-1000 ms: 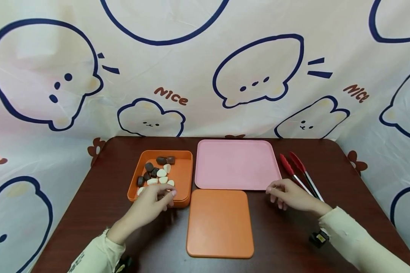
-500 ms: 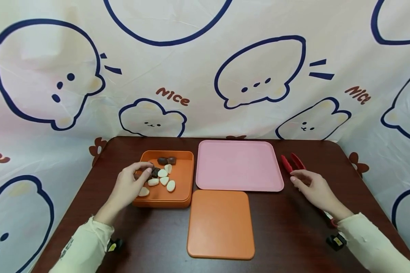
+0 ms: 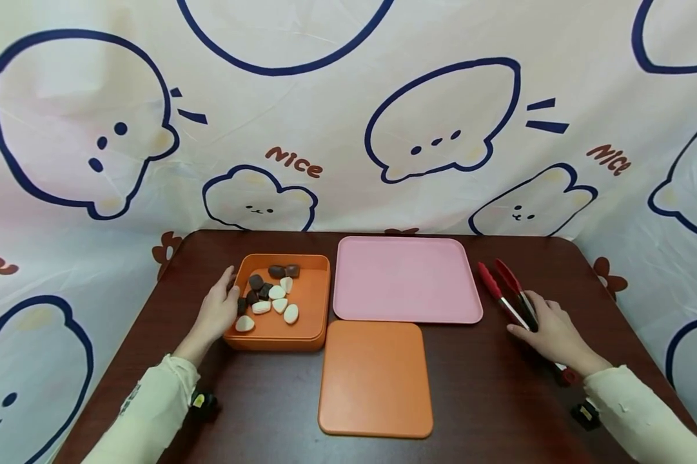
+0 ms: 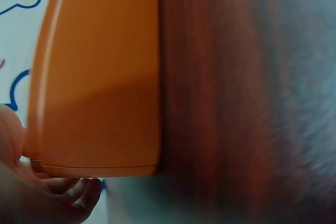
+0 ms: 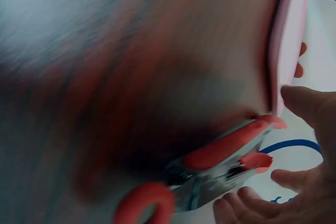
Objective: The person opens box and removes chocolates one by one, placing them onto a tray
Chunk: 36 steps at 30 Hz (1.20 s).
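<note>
Left hand [image 3: 216,310] gripping orange box [image 3: 309,299] by its left wall, 6 white pieces [image 3: 280,305] inside visible in head view only, right hand [image 3: 551,330] spread wide around red-tipped tongs [image 3: 513,312], beside pink tray [image 3: 407,280].

The left sleeve [image 3: 142,412] is pale cream with a faint green cast, wrinkled at the cuff, with small dark markings too fine to read. The right sleeve [image 3: 644,409] matches in colour. Below each cuff sits a small black device [image 3: 585,415], the left one showing a yellow patch [image 3: 199,401].
</note>
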{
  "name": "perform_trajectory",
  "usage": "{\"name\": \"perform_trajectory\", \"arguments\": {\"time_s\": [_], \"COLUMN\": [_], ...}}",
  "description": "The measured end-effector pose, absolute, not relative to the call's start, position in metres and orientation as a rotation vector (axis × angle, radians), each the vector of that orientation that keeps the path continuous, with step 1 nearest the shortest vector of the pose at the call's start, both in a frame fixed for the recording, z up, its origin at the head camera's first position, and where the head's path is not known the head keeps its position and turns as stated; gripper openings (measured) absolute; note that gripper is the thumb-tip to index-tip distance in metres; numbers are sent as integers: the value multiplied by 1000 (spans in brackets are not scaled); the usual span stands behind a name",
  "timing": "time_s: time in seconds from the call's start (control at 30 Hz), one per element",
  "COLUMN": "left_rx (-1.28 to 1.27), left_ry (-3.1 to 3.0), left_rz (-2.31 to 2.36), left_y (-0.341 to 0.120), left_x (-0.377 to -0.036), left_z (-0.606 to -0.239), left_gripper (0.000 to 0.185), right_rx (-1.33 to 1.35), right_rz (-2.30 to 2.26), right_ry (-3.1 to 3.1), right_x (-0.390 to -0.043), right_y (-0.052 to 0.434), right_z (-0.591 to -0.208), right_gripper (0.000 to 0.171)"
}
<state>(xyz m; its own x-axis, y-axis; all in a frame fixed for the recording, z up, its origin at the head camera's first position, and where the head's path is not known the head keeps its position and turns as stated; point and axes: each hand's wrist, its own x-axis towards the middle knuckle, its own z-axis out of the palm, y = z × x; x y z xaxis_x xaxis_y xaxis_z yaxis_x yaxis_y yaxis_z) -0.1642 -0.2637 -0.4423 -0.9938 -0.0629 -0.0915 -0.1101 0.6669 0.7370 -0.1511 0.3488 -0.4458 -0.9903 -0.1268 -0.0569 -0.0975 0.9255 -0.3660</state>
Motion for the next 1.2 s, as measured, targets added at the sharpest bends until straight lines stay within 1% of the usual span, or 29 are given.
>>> {"name": "perform_trajectory", "arguments": {"time_s": [0.1,0.23,0.3,0.5,0.6,0.8,0.93,1.2], "left_rx": [-168,-205,-228,-284,-310,-378,-363,-355], "left_ry": [2773,2748,2734,2701,2677,2619,2629,2613], "left_rz": [1302,1384,1412,1462,1462,1463,1459,1451], "left_y": [-265,-265,-264,-263,-263,-262,-261,-261], "left_x": [-164,-164,-164,-165,-165,-162,-161,-161], "left_z": [-447,-452,-454,-456,-457,-458,-458,-459], "left_gripper": [56,53,53,52,53,55,55,56], "right_rx": [-153,-130,-129,-161,-162,-53,-3,-56], "right_rz": [-530,-518,-520,-554,-587,-631,-688,-841], "right_ry": [2969,2935,2936,2953,2969,2993,3043,3126], "right_x": [-150,-151,-152,-154,-153,-149,-147,-147], "right_y": [353,358,360,367,369,366,360,344], "right_z": [-450,-452,-453,-458,-461,-460,-456,-443], "right_gripper": [95,97,92,67,62,64,67,64]}}
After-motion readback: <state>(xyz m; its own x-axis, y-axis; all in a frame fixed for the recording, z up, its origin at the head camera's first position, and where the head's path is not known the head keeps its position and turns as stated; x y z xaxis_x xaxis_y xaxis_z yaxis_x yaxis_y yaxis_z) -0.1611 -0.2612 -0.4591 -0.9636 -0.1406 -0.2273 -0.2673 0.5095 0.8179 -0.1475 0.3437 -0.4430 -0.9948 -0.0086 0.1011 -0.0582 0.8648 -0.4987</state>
